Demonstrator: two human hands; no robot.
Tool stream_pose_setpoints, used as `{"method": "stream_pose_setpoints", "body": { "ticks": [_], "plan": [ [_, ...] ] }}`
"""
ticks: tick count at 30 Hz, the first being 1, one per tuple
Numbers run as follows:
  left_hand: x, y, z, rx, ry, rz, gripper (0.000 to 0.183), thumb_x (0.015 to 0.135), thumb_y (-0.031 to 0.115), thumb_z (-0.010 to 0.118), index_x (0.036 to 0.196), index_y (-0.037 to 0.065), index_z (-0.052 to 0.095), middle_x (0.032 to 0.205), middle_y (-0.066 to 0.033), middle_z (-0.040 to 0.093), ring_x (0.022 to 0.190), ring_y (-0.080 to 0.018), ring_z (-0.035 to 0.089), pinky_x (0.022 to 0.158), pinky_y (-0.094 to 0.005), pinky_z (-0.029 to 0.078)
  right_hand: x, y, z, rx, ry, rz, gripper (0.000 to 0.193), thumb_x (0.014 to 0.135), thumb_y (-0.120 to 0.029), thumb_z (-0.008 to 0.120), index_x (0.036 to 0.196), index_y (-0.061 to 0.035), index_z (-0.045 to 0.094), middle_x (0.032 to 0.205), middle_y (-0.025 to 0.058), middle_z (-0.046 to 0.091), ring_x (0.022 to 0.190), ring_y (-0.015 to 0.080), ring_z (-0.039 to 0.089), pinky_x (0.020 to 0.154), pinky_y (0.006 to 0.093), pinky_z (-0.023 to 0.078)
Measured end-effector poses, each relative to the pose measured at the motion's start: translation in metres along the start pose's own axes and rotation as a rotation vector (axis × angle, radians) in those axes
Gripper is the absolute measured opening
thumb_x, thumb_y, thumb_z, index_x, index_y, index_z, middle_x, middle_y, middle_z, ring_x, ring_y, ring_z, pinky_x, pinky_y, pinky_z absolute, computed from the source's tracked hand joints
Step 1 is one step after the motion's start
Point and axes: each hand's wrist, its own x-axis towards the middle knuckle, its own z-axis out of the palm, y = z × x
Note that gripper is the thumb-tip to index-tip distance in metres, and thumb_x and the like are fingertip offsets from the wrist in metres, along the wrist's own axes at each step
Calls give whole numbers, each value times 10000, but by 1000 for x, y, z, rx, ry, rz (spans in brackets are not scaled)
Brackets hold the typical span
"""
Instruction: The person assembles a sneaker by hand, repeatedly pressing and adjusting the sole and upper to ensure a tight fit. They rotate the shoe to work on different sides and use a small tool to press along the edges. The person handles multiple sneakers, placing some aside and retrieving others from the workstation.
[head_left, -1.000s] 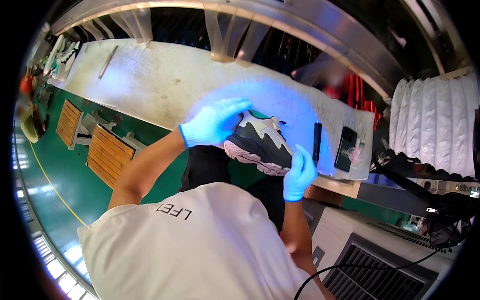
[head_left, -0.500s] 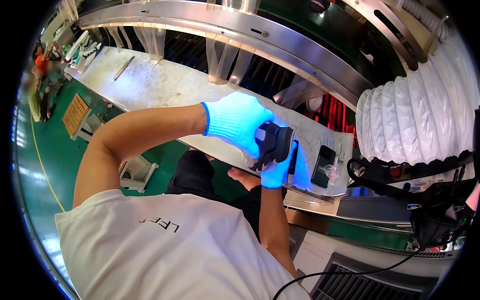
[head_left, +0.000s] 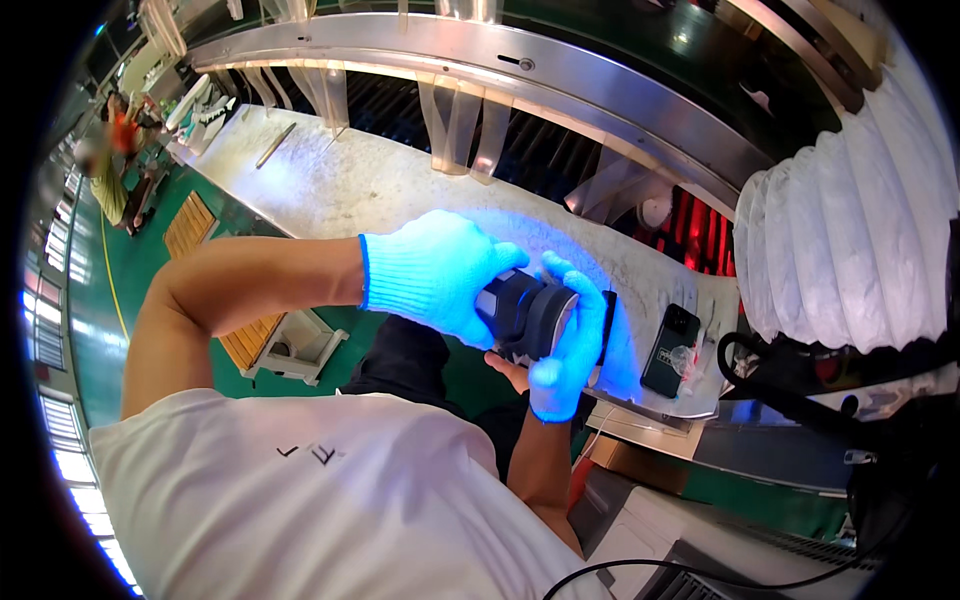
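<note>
A dark grey and black shoe [head_left: 526, 312] is held over the near edge of the pale work table [head_left: 385, 180], lit by blue light. Gloved in knit fabric that glows blue-white, my left hand [head_left: 435, 272] grips it from the left, fingers closed around its side. From the right, my right hand [head_left: 577, 345], also gloved, curves about the shoe's other end, fingers above and thumb below. The shoe's underside and part of its far side are hidden by the gloves. Just right of my right hand is a narrow black object [head_left: 608, 328].
A dark phone [head_left: 671, 352] lies at the table's right end beside clear plastic. Behind runs a metal machine rail [head_left: 430, 50] with clear strips. A white ribbed duct [head_left: 845, 220] bulges at right. Far left are a pen-like stick [head_left: 275, 146], shoes [head_left: 205, 115] and people [head_left: 125, 140].
The view has shifted, so the surroundings sit farther right. My left hand and the shoe have moved left and slightly down. My right hand's fingers now show, reaching up around the shoe's end.
</note>
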Motion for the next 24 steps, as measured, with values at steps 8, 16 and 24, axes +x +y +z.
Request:
{"method": "stream_pose_setpoints", "body": {
  "ticks": [8, 16, 24],
  "plan": [
    [-2, -4, 7, 87, -30, 9, 767, 780, 455, 929, 1388, 55, 688, 1091, -168, 804, 926, -405, 802, 814, -500, 650, 2, -12, 19, 31, 108, -66, 1189, 771, -767, 932, 1523, 66, 540, 1531, 243, 624, 1445, 376, 605, 1254, 536, 455],
    [6, -14, 5, 36, -16, 48, 692, 778, 460, 926, 1313, 78, 709, 1028, -165, 799, 866, -408, 793, 747, -504, 644, 12, -15, 30, -50, 150, -140, 1013, 866, -702, 897, 1446, 73, 598, 1419, 242, 691, 1341, 371, 680, 1166, 504, 550],
    [22, -10, -4, 29, -76, 99, 626, 820, 423, 903, 1292, 58, 715, 965, -158, 803, 819, -395, 792, 725, -481, 639, 12, -16, 26, -101, 198, -132, 1030, 877, -710, 883, 1449, 95, 592, 1403, 249, 704, 1317, 369, 695, 1165, 501, 554]
  ]
}}
